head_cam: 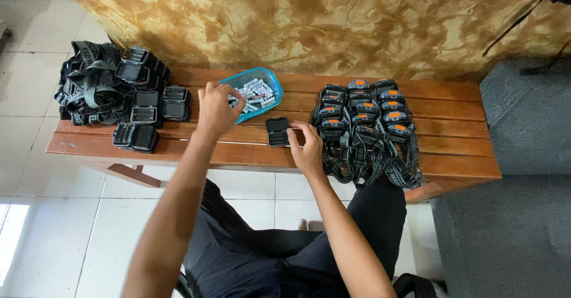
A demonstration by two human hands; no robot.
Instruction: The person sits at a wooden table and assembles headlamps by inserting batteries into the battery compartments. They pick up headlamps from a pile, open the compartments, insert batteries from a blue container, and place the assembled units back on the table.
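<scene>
Battery case (pixel 278 131): small, black, lying open near the middle of the wooden slatted worktop (pixel 458 149), steadied at its right edge by the fingertips of the right hand (pixel 307 149). Right hand resting on the slats, fingers curled lightly against the case, not wrapped around it. Nearest of all: dark trousers and both bare forearms over pale floor tiles.

Just right of that hand: a neat cluster of black headlamps (pixel 369 128) with orange and grey buttons, straps trailing over the worktop's near edge.

Left hand (pixel 215 109) farther in, fingers bunched and dipping over the rim of a blue plastic tray (pixel 270 79) of small silver-white batteries (pixel 254 93). Pinched or empty, cannot tell; fingertips hidden from above.

Toward the left end: several open black lamp housings (pixel 135 136) lying singly and in a short row, near but apart from the left hand. Beyond them, at the far left corner: a tangled heap of black and grey headbands (pixel 89 87) with more housings on top.

Behind everything: a mottled tan and brown wall. At the right: a grey upholstered seat (pixel 523 125) just beside the worktop's end.
</scene>
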